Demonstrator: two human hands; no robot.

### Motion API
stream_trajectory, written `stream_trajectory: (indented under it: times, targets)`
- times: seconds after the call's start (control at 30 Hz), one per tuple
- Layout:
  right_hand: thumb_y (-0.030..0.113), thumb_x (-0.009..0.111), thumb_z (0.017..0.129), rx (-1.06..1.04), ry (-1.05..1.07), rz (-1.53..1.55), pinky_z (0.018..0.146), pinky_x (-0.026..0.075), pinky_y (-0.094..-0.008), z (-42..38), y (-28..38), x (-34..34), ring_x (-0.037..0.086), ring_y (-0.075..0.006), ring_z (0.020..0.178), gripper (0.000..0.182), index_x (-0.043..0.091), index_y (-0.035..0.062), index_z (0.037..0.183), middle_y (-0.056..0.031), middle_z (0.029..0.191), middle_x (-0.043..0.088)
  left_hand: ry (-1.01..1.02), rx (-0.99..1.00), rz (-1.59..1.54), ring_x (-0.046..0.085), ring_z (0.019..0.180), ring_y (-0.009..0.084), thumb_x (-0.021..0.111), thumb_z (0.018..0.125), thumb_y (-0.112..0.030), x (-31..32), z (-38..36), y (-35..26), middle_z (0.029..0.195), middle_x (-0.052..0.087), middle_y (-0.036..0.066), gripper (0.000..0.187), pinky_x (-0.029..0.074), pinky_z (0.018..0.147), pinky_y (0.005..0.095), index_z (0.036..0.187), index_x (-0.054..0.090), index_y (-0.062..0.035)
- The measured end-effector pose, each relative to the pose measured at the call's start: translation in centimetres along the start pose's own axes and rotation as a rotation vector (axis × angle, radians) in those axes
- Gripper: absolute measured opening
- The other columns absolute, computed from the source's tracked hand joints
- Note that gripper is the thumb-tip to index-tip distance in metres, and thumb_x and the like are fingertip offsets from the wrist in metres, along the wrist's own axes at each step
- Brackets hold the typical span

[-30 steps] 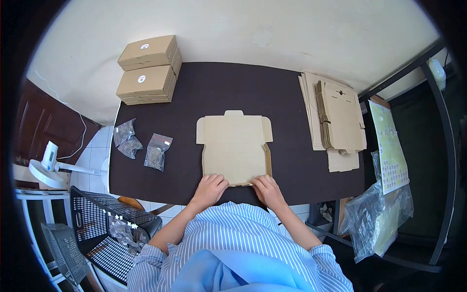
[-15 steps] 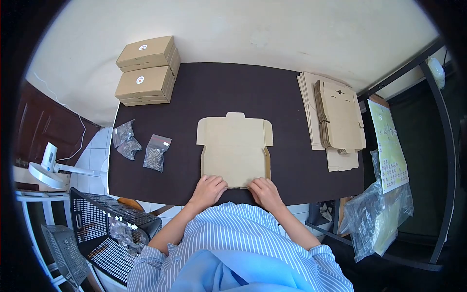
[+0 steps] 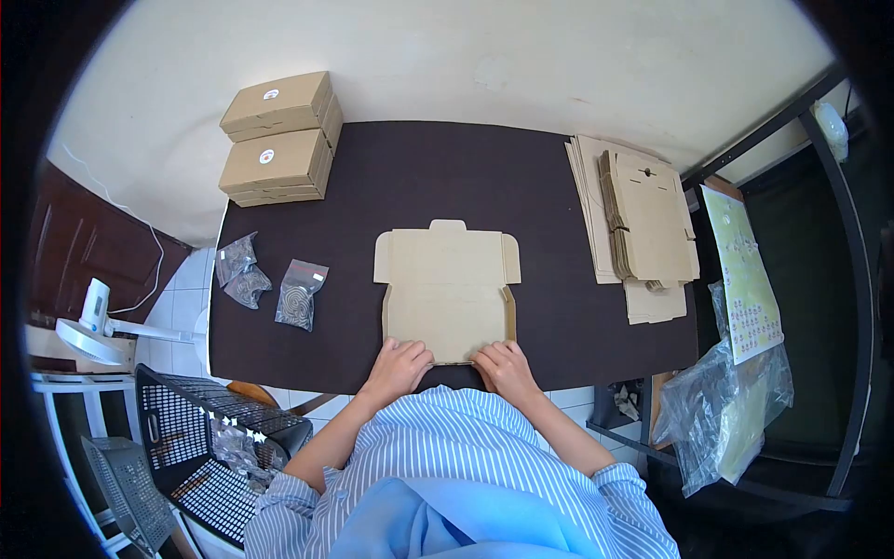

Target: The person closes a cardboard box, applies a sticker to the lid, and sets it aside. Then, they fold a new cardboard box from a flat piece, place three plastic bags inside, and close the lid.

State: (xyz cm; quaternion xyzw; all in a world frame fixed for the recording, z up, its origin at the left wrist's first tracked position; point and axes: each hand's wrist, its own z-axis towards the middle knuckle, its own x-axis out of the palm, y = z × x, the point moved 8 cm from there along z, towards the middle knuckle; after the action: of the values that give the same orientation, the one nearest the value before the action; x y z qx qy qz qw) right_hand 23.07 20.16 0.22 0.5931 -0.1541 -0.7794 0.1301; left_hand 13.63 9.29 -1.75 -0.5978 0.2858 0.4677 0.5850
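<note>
A partly folded cardboard box (image 3: 449,298) lies on the dark table in front of me, its lid panel and tab spread out toward the wall. Its left and right sides stand up a little. My left hand (image 3: 400,365) grips the near left corner with curled fingers. At the near right corner, my right hand (image 3: 503,365) pinches the same front edge. Both thumbs are mostly hidden. Left of the box lie a zip bag with a dark coil inside (image 3: 301,295) and more small bags of dark contents (image 3: 244,270).
Closed boxes with round stickers (image 3: 277,168) are stacked at the back left. Flat cardboard blanks (image 3: 652,219) are piled at the right. A black plastic crate (image 3: 214,447) and a white lamp-like stand (image 3: 93,331) are left of the table; plastic wrap (image 3: 722,419) hangs at the right.
Both hands keep hold of the box's near corners. The box and the whole view have shifted only slightly.
</note>
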Motion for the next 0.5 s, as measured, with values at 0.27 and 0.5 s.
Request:
stream_trajectory:
  times: [0.27,0.5]
  targets:
    - [0.011,0.065,0.073,0.004,-0.027,-0.010,0.076,0.039,-0.0335,0.6,1.3,-0.9,0.054,-0.0193,0.079,0.011,0.059,0.0070,0.081,-0.0042,0.079,0.054,-0.139,0.048,-0.001,0.053,0.082,0.0171,0.063,0.077,-0.019,-0.7,0.7,-1.4,0.079,0.052,0.002,0.010,0.034,0.072,0.0350,0.082,0.057,-0.0123]
    - [0.014,0.066,0.075,0.044,-0.032,0.063,0.075,0.038,-0.0342,0.5,0.6,0.0,0.054,-0.0207,0.078,0.012,0.059,0.0064,0.080,-0.0058,0.076,0.055,-0.029,-0.009,-0.068,0.054,0.083,0.0190,0.062,0.078,-0.020,0.2,1.4,-1.3,0.080,0.053,0.003,0.011,0.036,0.072,0.0341,0.082,0.057,-0.0099]
